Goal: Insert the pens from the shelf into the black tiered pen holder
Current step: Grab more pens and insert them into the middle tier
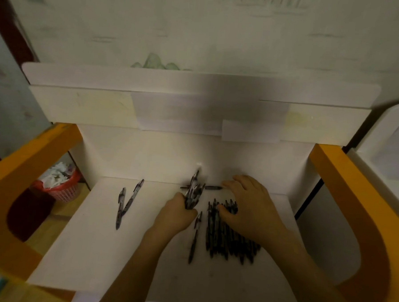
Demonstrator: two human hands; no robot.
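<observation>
From my remote view, the pens are all on the white shelf (119, 250). A bundle of pens (193, 192) stands fanned upward in my left hand (177, 215), whose fingers are curled round their lower ends. Just right of that hand, a single pen (195, 238) lies lengthwise on the shelf, and beside it a large pile of pens (231, 238) lies in a rough row. My right hand (251, 206) rests on top of that pile with fingers spread and fairly straight, the thumb touching the pile's near-left edge; it grips nothing that I can see. Another pen (212, 187) lies crosswise behind the bundle, near the right hand's fingertips. Well apart to the left, two pens (126, 203) lie in a narrow V. I cannot see the black tiered holder in this view.

Orange frame sides (345, 181) flank the shelf. Below left, a red basket (61, 189) holds crumpled white paper. A pale wall (200, 30) with faint green drawings stands behind.
</observation>
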